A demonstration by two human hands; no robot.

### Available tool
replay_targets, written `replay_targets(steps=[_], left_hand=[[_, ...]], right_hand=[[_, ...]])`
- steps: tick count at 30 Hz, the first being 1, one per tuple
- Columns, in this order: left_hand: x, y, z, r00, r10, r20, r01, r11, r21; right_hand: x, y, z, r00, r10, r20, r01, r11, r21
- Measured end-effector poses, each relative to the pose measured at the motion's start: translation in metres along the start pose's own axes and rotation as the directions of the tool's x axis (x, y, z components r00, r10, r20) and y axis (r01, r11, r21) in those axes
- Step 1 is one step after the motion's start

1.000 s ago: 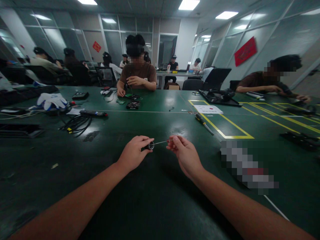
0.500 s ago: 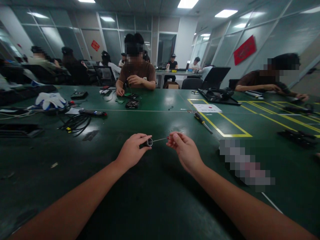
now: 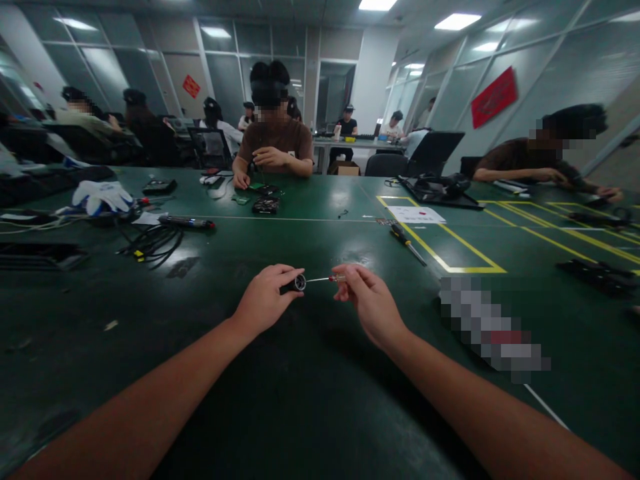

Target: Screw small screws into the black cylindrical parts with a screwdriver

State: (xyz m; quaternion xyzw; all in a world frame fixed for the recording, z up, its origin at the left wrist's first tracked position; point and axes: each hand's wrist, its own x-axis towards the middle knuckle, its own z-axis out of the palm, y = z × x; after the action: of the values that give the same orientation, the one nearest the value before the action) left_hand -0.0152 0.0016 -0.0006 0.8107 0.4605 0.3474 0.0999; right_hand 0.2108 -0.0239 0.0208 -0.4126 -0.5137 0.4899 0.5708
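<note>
In the head view, my left hand is closed around a small black cylindrical part with a shiny ring-shaped end, which faces right. The rest of that part is hidden by the fingers. My right hand pinches the clear handle of a thin screwdriver, red at its collar. Its slim metal shaft points left to the ring-shaped end; I cannot tell whether the tip touches it. Both hands are over the green table.
A larger black-and-yellow screwdriver lies beyond my right hand, beside yellow tape. To the left are a coiled black cable, a pen-shaped tool and white gloves. Opposite, a person handles small electronics.
The right fingers have shifted on the screwdriver, so more of its clear handle and red collar shows. My left hand keeps the cylindrical part in nearly the same place.
</note>
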Motion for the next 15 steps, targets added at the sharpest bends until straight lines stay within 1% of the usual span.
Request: replay_targets(steps=[2, 4, 8, 11, 15], left_hand=[[-0.0003, 0.0006, 0.0010, 1.000, 0.009, 0.006, -0.009, 1.000, 0.012], [-0.0005, 0.0016, 0.0017, 1.000, 0.017, 0.014, -0.018, 1.000, 0.018], [-0.0005, 0.0040, 0.0016, 1.000, 0.023, 0.020, -0.023, 0.999, 0.022], [-0.0005, 0.0052, 0.0010, 1.000, 0.014, 0.018, -0.014, 1.000, 0.017], [-0.0005, 0.0050, 0.0010, 1.000, 0.014, 0.017, -0.014, 1.000, 0.014]], right_hand=[[-0.0003, -0.0001, 0.0011, 0.999, -0.007, -0.051, 0.003, 0.997, -0.083], [0.0002, 0.0002, 0.0018, 0.995, -0.003, -0.098, -0.009, 0.994, -0.113], [0.0021, 0.0022, 0.0027, 0.986, 0.006, -0.165, -0.005, 1.000, 0.007], [0.0025, 0.0037, 0.0024, 0.988, 0.004, -0.152, 0.006, 0.998, 0.063], [0.0005, 0.0043, 0.0025, 0.992, 0.041, -0.123, -0.033, 0.997, 0.068]])
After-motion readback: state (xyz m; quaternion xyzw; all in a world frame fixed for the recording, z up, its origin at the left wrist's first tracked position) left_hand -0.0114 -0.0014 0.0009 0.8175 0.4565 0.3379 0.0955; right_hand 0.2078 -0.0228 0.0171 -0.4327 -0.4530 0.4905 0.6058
